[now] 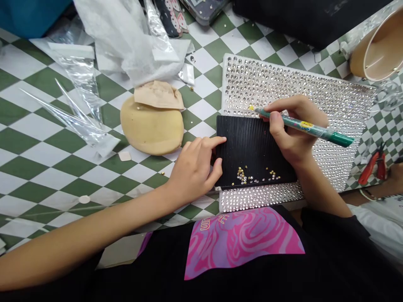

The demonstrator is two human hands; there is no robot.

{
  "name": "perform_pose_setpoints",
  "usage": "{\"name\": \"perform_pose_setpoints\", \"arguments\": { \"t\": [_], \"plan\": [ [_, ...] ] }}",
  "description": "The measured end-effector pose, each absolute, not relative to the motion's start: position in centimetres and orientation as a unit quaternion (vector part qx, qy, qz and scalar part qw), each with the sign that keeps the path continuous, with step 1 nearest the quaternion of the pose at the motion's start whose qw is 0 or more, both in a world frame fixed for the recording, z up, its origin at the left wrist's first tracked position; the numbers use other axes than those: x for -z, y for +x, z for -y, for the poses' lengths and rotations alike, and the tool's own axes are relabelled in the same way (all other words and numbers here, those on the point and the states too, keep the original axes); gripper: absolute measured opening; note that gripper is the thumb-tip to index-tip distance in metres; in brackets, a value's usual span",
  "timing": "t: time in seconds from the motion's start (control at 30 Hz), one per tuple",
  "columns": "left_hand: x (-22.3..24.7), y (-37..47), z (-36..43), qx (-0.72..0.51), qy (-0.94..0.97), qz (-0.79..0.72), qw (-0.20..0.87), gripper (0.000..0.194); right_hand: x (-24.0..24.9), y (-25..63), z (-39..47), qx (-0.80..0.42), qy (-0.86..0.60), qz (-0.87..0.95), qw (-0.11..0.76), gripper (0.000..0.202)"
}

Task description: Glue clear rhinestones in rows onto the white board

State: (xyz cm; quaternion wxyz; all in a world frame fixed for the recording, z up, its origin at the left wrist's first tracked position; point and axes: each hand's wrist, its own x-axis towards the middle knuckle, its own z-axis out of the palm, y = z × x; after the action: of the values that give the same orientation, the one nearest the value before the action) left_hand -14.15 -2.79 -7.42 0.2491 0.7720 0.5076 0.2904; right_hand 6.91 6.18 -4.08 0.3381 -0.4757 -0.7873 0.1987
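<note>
Checkered tabletop (47, 138) was messy — left hand (197, 167) steadied the black tray (252, 142), right hand (291, 130) gripped a green pen (302, 126), mid gem-placing on the rhinestone board (283, 79).

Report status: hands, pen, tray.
Right hand grips green pen, tip over rhinestone board. Left hand steadies black tray. Nothing blocking.

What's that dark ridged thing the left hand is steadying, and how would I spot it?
Find the big white board studded with clear rhinestones. Lying on its near left part is the black ribbed tray, with the left hand touching its edge. It alone is matte black, with tiny gold beads scattered on it.
</note>
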Motion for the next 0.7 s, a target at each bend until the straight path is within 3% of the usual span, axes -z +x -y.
{"name": "perform_pose_setpoints", "arguments": {
  "t": [0.17,0.37,0.57,0.63,0.7],
  "plan": [
    [7.4,-14.1,2.8,-0.293,0.775,-0.506,0.24,0.031,4.2,7.1,-6.3,-0.166,-0.447,0.818,0.322,0.009],
    [7.6,-14.2,2.8,-0.294,0.779,-0.506,0.227,0.031,4.5,7.1,-6.1,-0.164,-0.449,0.763,0.435,0.01],
    [7.8,-14.1,2.8,-0.294,0.777,-0.507,0.23,0.032,2.2,9.8,-3.4,-0.202,-0.434,0.732,0.484,0.014],
    [7.8,-14.1,2.8,-0.294,0.776,-0.507,0.231,0.033,1.9,11.2,-1.6,-0.24,-0.41,0.741,0.475,0.017],
    [7.7,-14.1,2.7,-0.295,0.777,-0.506,0.231,0.033,2.2,12.5,0.5,-0.336,-0.403,0.753,0.398,0.024]
  ]
}}
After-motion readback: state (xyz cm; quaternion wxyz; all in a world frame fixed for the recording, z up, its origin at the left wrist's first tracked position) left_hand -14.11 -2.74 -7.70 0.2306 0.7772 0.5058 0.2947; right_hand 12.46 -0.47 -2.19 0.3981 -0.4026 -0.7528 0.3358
